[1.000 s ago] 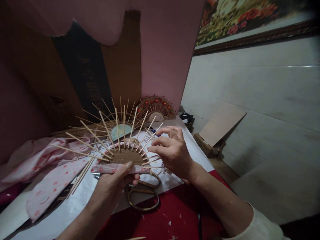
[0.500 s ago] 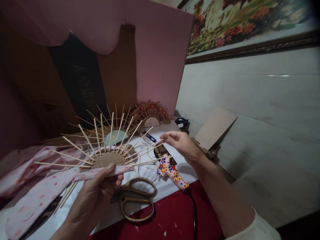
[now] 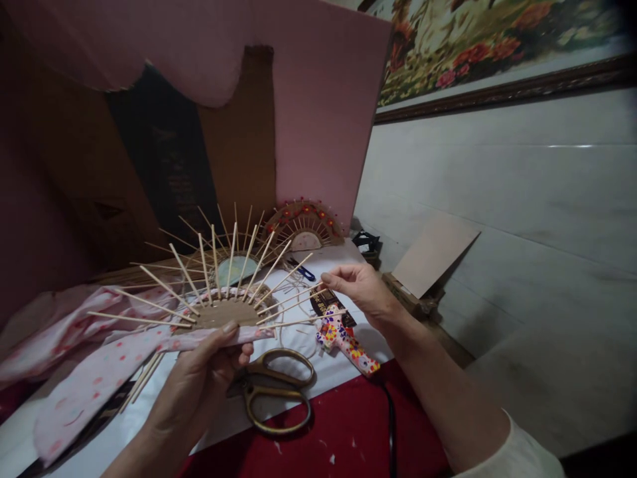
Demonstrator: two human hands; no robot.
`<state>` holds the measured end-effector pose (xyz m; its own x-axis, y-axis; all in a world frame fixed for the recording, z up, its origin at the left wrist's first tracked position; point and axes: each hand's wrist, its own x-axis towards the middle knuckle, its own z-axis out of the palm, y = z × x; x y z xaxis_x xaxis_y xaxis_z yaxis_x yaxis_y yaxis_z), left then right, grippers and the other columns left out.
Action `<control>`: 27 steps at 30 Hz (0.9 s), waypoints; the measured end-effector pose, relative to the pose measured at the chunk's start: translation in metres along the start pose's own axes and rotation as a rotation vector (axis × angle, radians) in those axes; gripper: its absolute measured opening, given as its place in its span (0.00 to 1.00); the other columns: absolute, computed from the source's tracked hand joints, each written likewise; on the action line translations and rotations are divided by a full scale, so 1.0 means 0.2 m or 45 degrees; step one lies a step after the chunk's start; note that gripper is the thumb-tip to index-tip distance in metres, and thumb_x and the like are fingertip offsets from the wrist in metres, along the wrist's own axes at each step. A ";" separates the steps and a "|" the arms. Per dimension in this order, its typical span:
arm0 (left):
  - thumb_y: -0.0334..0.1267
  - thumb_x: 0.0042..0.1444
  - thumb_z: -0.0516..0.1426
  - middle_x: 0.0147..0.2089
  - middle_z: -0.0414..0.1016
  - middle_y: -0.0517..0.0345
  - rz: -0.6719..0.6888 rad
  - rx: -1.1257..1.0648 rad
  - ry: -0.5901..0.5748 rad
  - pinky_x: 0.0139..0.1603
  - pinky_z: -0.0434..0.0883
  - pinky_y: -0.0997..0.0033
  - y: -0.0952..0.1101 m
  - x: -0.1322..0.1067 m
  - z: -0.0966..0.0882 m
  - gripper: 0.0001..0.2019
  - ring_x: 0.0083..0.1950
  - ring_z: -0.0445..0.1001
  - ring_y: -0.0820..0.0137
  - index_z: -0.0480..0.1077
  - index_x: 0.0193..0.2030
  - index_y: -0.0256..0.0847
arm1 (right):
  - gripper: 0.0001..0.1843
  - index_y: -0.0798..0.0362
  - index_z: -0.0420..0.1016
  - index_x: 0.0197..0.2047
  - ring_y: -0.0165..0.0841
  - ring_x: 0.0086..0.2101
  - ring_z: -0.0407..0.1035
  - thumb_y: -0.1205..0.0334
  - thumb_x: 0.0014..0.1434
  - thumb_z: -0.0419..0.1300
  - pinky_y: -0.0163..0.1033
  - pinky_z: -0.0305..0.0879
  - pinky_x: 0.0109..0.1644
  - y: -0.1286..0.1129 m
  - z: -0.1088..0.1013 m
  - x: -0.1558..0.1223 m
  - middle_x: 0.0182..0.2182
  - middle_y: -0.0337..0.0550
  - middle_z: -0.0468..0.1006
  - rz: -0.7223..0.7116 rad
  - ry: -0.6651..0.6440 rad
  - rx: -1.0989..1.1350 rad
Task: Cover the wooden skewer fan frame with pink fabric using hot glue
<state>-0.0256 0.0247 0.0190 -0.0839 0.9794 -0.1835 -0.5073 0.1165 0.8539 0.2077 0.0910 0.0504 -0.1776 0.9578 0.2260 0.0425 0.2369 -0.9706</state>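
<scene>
My left hand point(image 3: 199, 382) is closed on the base of a half-round cardboard fan frame point(image 3: 223, 311), from which several thin wooden sticks spread upward. A strip of pink dotted cloth point(image 3: 104, 372) runs along the frame's straight edge under my thumb. My right hand point(image 3: 359, 291) is out to the right, its fingers pinched around the tip of one of the lowest sticks point(image 3: 298, 299) on the right side.
Brass scissors point(image 3: 276, 392) lie on white paper point(image 3: 318, 362) below the frame. A flower-patterned glue gun point(image 3: 346, 342) rests to their right, its cord crossing the red cloth point(image 3: 343, 438). More stick fans point(image 3: 303, 226) lean at the back by pink board. Cardboard leans against the wall.
My right hand has moved from the frame's centre out to the right, to the stick tips. The glue gun it covered now shows. The left hand's hold on the frame is the same.
</scene>
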 end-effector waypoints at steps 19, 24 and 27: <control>0.24 0.49 0.57 0.21 0.73 0.53 0.029 -0.162 0.116 0.22 0.71 0.79 0.02 0.01 -0.01 0.07 0.22 0.70 0.74 0.73 0.22 0.31 | 0.24 0.55 0.76 0.32 0.33 0.30 0.71 0.40 0.52 0.58 0.39 0.61 0.39 0.01 0.05 0.00 0.26 0.45 0.79 0.198 -0.035 0.432; 0.23 0.49 0.56 0.24 0.74 0.52 0.028 -0.136 0.090 0.23 0.72 0.80 0.02 0.00 0.00 0.07 0.23 0.71 0.75 0.73 0.23 0.32 | 0.15 0.55 0.77 0.32 0.31 0.32 0.70 0.50 0.51 0.63 0.38 0.61 0.40 0.03 0.06 0.00 0.29 0.43 0.78 0.146 -0.139 0.429; 0.23 0.50 0.56 0.24 0.74 0.54 0.046 -0.133 0.084 0.25 0.72 0.80 0.03 0.00 0.00 0.07 0.24 0.71 0.75 0.72 0.23 0.32 | 0.13 0.54 0.77 0.30 0.30 0.33 0.70 0.52 0.51 0.64 0.37 0.60 0.42 0.04 0.06 -0.01 0.29 0.41 0.78 0.116 -0.106 0.413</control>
<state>-0.0280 0.0246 0.0235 -0.1585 0.9692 -0.1884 -0.5892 0.0603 0.8057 0.1964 0.0891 0.0419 -0.2679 0.9528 0.1428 -0.2503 0.0743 -0.9653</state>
